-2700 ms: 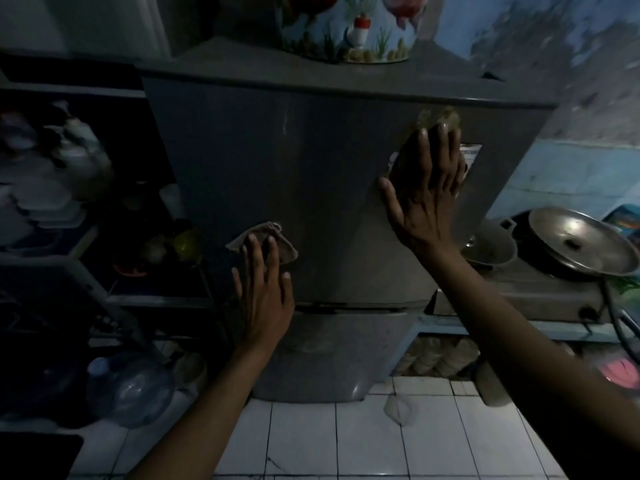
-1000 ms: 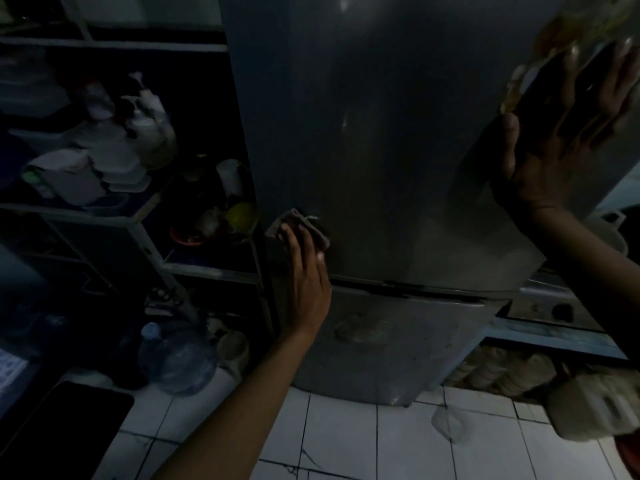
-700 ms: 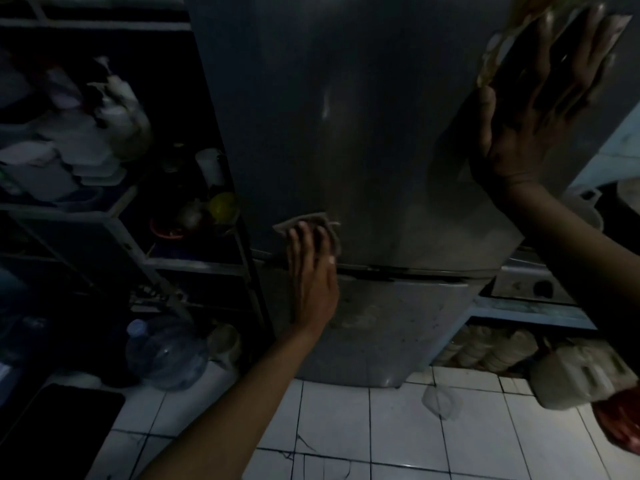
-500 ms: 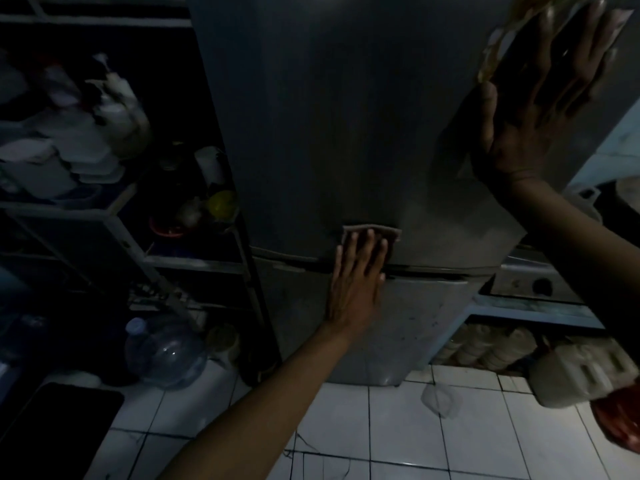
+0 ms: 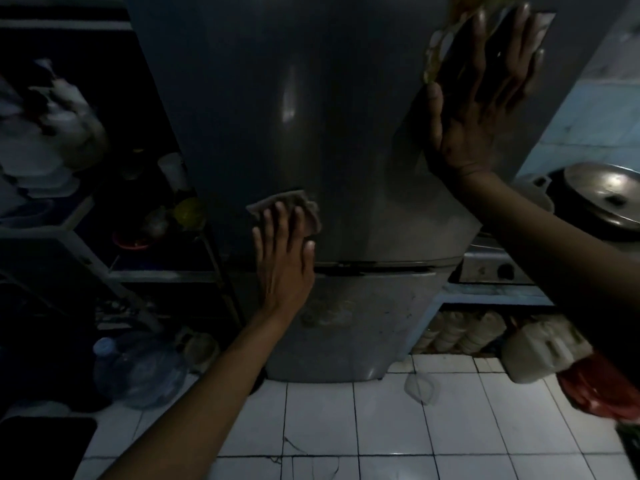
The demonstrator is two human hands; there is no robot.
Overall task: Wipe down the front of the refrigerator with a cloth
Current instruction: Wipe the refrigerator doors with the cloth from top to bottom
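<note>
The grey refrigerator [image 5: 346,140] fills the middle of the view, with a seam between its upper and lower doors. My left hand [image 5: 284,261] presses a small pale cloth [image 5: 298,206] flat against the lower left part of the upper door, fingers straight and pointing up. My right hand [image 5: 485,95] lies flat with spread fingers high on the right side of the upper door, over a sticker [image 5: 440,39] there.
A dark shelf rack [image 5: 86,237] with dishes and cups stands left of the fridge. A large water bottle [image 5: 138,372] lies on the floor below it. A stove with a metal pan lid [image 5: 602,199] is at right, jugs [image 5: 540,351] underneath. White floor tiles [image 5: 381,427] lie in front.
My left hand has slid the cloth back left and slightly up along the bottom of the upper door. My right hand stays pressed high on the right.
</note>
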